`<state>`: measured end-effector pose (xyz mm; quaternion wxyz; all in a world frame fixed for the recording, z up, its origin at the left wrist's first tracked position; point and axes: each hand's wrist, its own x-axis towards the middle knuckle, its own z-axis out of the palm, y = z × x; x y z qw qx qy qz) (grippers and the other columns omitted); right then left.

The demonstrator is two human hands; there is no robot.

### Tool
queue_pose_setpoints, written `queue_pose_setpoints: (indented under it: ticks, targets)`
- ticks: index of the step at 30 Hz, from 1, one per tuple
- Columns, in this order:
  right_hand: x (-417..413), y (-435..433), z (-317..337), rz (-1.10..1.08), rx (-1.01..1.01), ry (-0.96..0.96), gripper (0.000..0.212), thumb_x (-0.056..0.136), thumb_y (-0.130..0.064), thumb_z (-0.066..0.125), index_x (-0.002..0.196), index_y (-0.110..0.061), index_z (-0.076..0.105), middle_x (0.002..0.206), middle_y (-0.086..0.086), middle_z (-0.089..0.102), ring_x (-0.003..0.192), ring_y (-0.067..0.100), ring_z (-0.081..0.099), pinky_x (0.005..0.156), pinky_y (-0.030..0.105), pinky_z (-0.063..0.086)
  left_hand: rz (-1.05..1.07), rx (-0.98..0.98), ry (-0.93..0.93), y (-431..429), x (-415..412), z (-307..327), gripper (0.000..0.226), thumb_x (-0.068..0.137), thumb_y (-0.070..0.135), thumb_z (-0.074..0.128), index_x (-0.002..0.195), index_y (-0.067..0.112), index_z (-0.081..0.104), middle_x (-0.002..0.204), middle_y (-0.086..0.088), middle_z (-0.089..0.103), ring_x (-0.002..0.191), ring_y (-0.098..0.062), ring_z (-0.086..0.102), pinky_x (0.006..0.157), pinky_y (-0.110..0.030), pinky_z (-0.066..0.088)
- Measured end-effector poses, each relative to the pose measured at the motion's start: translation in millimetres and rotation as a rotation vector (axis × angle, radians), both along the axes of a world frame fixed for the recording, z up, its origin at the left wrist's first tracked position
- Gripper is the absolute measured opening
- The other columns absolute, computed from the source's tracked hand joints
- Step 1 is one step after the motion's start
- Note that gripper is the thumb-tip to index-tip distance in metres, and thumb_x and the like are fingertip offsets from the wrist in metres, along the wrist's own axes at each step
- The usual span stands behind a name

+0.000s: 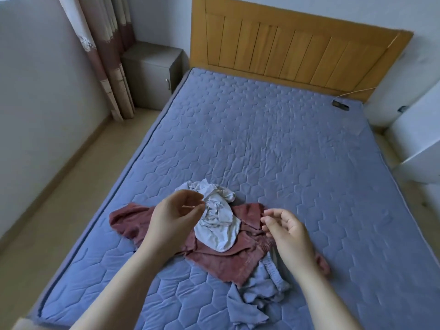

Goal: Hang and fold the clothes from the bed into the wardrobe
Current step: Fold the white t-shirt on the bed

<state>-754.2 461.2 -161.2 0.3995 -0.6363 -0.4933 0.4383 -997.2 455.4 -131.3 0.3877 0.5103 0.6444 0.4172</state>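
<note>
From my remote seat, nearest to me at 6 o'clock a crumpled blue-grey garment [252,303] lies on the bed [273,139], its top edge tucked under a maroon garment [221,258] that spreads from about 8 o'clock toward 5 o'clock. Both bare forearms reach in from the bottom edge. The left hand [175,220] hovers over the maroon cloth at 7 o'clock, its fingers [199,206] curled, with thumb and forefinger pinching a thin pale sliver [189,206]; what that sliver is I cannot tell. The right hand [289,234] hangs above the right part of the maroon garment at 5 o'clock, fingers loosely curled and apart, with nothing in them. Between the two hands a bunched white garment [217,225] sits on top of the maroon one, just beside the left fingertips. Beyond the clothes the quilted blue mattress runs bare toward 12 o'clock. At 2 o'clock, near the far right corner of the bed, a small dark flat object [340,105] lies with a thin cable [354,92] leading off it. The wooden headboard [297,51] stands at 1 o'clock, a grey nightstand [150,72] at 11 o'clock with a curtain [104,58] to its left, and white furniture [419,129] at 3 o'clock.
</note>
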Motion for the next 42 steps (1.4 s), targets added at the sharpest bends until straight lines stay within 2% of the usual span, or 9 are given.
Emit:
queue_pose_setpoints:
  ticks: [7, 10, 13, 18, 21, 27, 31, 38, 42]
  targets:
    - [-28, 13, -39, 0.032, -0.096, -0.224, 0.014, 0.092, -0.016, 0.061, 0.09, -0.027, 0.07, 0.083, -0.011, 0.069, 0.077, 0.009, 0.063, 0.074, 0.025, 0.052, -0.114, -0.094, 0.057, 39, -31, -48, 0.011, 0.084, 0.023, 0.071, 0.085, 0.034, 0.067, 0.084, 0.033, 0.067, 0.077, 0.013, 0.063, 0.062, 0.002, 0.039]
    - [-37, 27, -67, 0.063, -0.14, -0.307, 0.01, 0.091, -0.02, 0.062, 0.094, -0.027, 0.07, 0.09, -0.016, 0.069, 0.08, -0.004, 0.061, 0.07, 0.013, 0.046, -0.107, -0.124, 0.104, 52, -39, -75, 0.011, 0.083, 0.024, 0.071, 0.085, 0.034, 0.067, 0.079, 0.026, 0.069, 0.076, 0.015, 0.06, 0.062, 0.002, 0.038]
    - [-47, 46, -97, 0.109, -0.199, -0.371, 0.01, 0.092, -0.021, 0.061, 0.097, -0.026, 0.068, 0.093, -0.016, 0.068, 0.082, -0.002, 0.061, 0.075, 0.022, 0.046, -0.106, -0.157, 0.154, 62, -43, -105, 0.012, 0.084, 0.022, 0.071, 0.083, 0.033, 0.066, 0.078, 0.02, 0.068, 0.076, 0.015, 0.06, 0.061, 0.001, 0.038]
    - [-49, 74, -143, 0.2, -0.3, -0.454, 0.032, 0.092, -0.024, 0.058, 0.124, -0.028, 0.056, 0.114, -0.003, 0.064, 0.096, 0.014, 0.063, 0.083, 0.032, 0.05, -0.094, -0.225, 0.169, 70, -42, -153, 0.011, 0.084, 0.019, 0.07, 0.084, 0.03, 0.069, 0.079, 0.019, 0.068, 0.077, 0.013, 0.059, 0.06, -0.004, 0.039]
    - [-47, 91, -174, 0.322, -0.333, -0.563, 0.042, 0.093, -0.026, 0.055, 0.135, -0.026, 0.05, 0.132, -0.001, 0.054, 0.116, 0.018, 0.054, 0.093, 0.032, 0.044, -0.105, -0.269, 0.192, 80, -39, -179, 0.01, 0.084, 0.018, 0.068, 0.085, 0.028, 0.07, 0.081, 0.017, 0.07, 0.074, 0.01, 0.061, 0.063, -0.01, 0.041]
    - [-50, 134, -243, 0.507, -0.393, -0.635, 0.048, 0.094, -0.022, 0.05, 0.142, -0.023, 0.046, 0.146, 0.001, 0.039, 0.132, 0.019, 0.04, 0.102, 0.028, 0.035, -0.117, -0.314, 0.238, 111, -35, -229, 0.008, 0.085, 0.018, 0.066, 0.085, 0.025, 0.07, 0.083, 0.016, 0.069, 0.076, 0.006, 0.061, 0.063, -0.007, 0.039]
    - [-57, 154, -292, 0.59, -0.48, -0.666, 0.055, 0.093, -0.023, 0.05, 0.147, -0.022, 0.039, 0.152, 0.002, 0.035, 0.136, 0.021, 0.037, 0.106, 0.033, 0.038, -0.129, -0.346, 0.243, 121, -35, -263, 0.015, 0.085, 0.018, 0.068, 0.079, 0.032, 0.066, 0.078, 0.019, 0.067, 0.074, 0.017, 0.057, 0.058, 0.0, 0.038]
    - [-69, 174, -355, 0.568, -0.532, -0.719, 0.054, 0.095, -0.03, 0.048, 0.147, -0.034, 0.033, 0.153, 0.005, 0.023, 0.142, 0.024, 0.022, 0.105, 0.036, 0.038, -0.142, -0.392, 0.275, 146, -33, -313, 0.01, 0.086, 0.016, 0.065, 0.086, 0.025, 0.068, 0.078, 0.022, 0.064, 0.069, 0.016, 0.056, 0.062, 0.0, 0.038]
    - [-74, 179, -374, 0.594, -0.51, -0.794, 0.053, 0.098, -0.034, 0.045, 0.148, -0.026, 0.031, 0.162, 0.005, 0.007, 0.15, 0.023, 0.003, 0.115, 0.038, 0.024, -0.156, -0.412, 0.291, 156, -32, -336, 0.008, 0.086, 0.017, 0.063, 0.088, 0.024, 0.067, 0.081, 0.019, 0.065, 0.075, 0.01, 0.057, 0.061, -0.003, 0.037]
